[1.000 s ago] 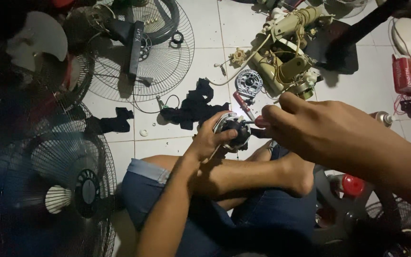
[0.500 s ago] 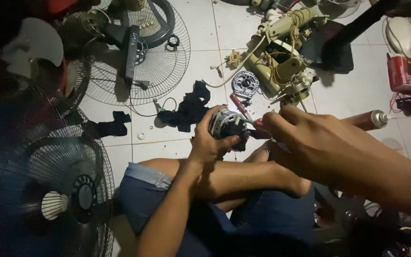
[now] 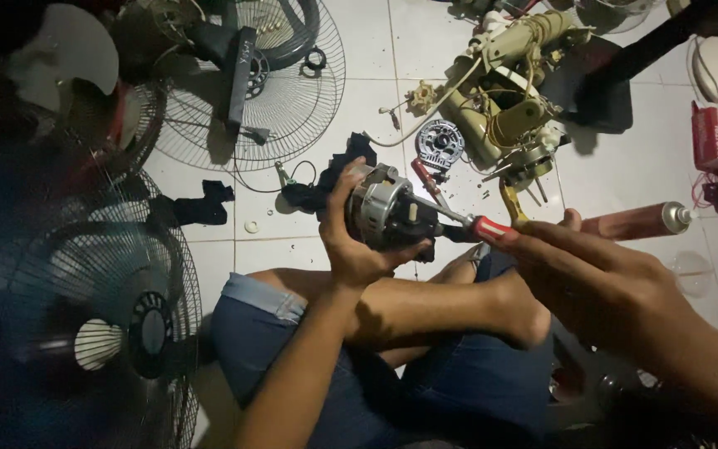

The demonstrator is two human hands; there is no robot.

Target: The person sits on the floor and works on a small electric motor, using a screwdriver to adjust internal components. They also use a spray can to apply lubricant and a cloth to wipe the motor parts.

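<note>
Screwdriver [image 3: 471,224] contact is the change we record: a second ago the right hand [image 3: 592,283] was bunched close against the motor [image 3: 388,208] with the tool hardly showing, and now it has drawn back toward 4 o'clock, so the red handle and shaft lie exposed, the tip reaching the dark end of the motor. We see the left hand [image 3: 351,241] clenched around the motor's silver body from below, thumb up along its 9 o'clock side; it has held that grip throughout, though the motor now sits a little higher and is turned so its end faces the tool. The right hand grasps the screwdriver handle in closed fingers. The motor is held in the air above the crossed legs, at centre of view. We judge that work on a fastener at the motor's end is under way; the tip itself is too dark to confirm seating. At 12 o'clock lie a fan guard [image 3: 251,83] and a stripped fan neck [image 3: 508,91]; at 3 o'clock a spray can [image 3: 637,220]; at 8 o'clock a standing fan [image 3: 110,324].
</note>
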